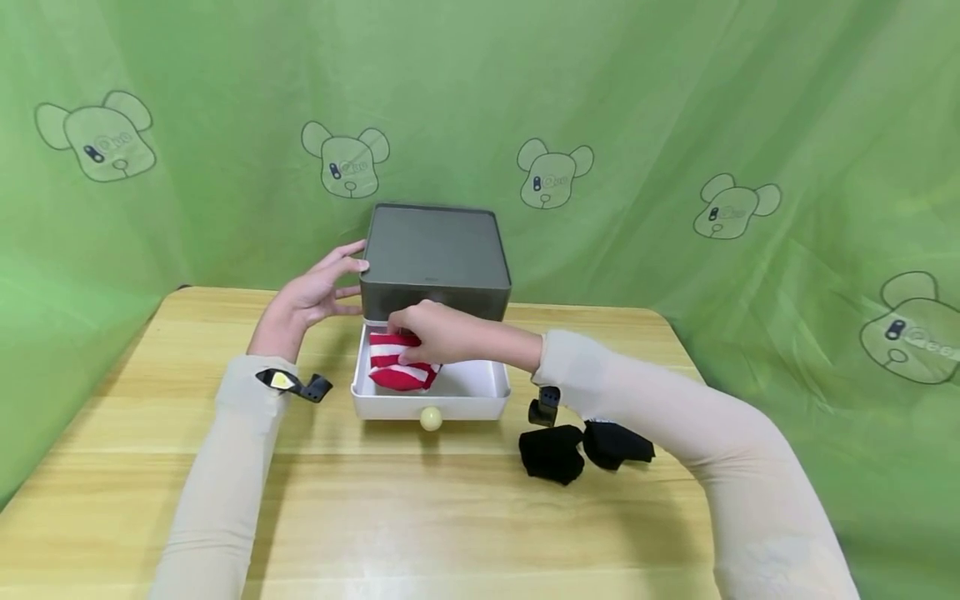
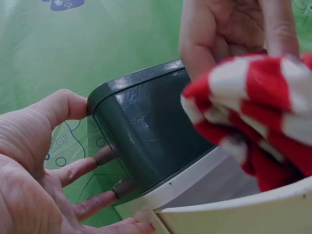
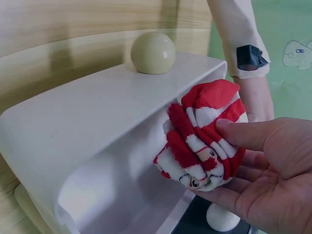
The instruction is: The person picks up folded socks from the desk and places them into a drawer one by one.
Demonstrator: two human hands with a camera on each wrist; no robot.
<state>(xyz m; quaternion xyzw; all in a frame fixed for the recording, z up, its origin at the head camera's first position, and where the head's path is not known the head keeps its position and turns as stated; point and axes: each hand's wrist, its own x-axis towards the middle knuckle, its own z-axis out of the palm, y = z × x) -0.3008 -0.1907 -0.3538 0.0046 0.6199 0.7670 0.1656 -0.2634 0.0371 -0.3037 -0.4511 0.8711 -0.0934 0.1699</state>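
A rolled pair of red-and-white striped socks [image 1: 401,362] is in my right hand [image 1: 438,332], pinched between thumb and fingers over the left part of a pulled-out white drawer [image 1: 480,406]. The right wrist view shows the thumb across the striped socks [image 3: 209,136], which carry a small face pattern. My left hand [image 1: 311,293] spreads along the left side of the dark grey drawer box [image 1: 438,242]. In the left wrist view its thumb and fingertips touch the corner of the dark box [image 2: 151,126], fingers fairly straight.
Two folded black cloth bundles, one nearer the middle [image 1: 551,454] and one farther right [image 1: 617,444], lie on the wooden table [image 1: 420,517] below the right forearm. A round cream knob [image 1: 431,418] sticks out from the drawer front. Green curtain [image 1: 450,100] hangs behind the box.
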